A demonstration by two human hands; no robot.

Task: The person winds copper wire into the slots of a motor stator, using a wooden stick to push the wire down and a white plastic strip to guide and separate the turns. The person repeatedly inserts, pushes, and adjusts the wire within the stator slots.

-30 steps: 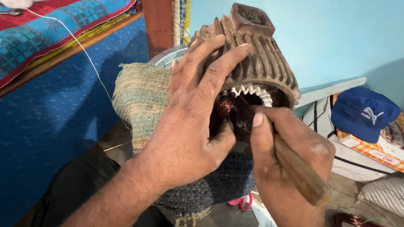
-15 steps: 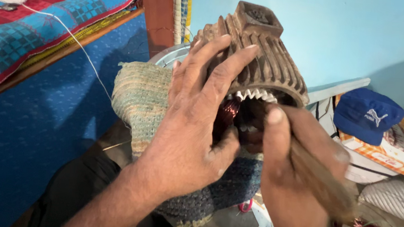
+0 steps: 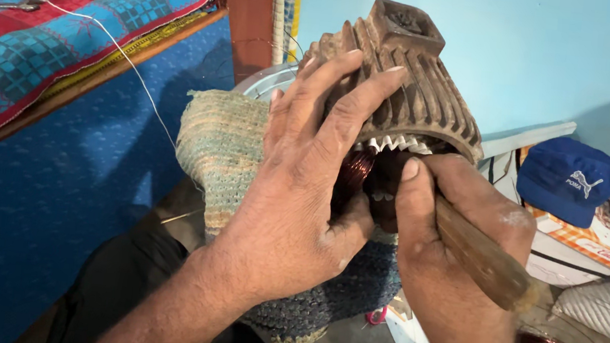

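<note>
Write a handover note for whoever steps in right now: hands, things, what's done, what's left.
Left hand: spread over the ribbed motor housing, steadying it on the knitted cloth.
Right hand: gripping a wooden-handled tool, its tip inside the housing mouth at the copper winding.
Done: winding and white slot paper sit in the housing.
Left: cannot tell how much; the tool tip is hidden.

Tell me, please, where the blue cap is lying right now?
In the head view, the blue cap lies at the right, on a checked box, beyond the right hand.

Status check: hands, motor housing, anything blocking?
Left hand gripping the ribbed motor housing. Right hand holds a wooden-handled tool, tip inside by the copper windings. Housing rests on knitted cloth. Nothing blocking.
</note>
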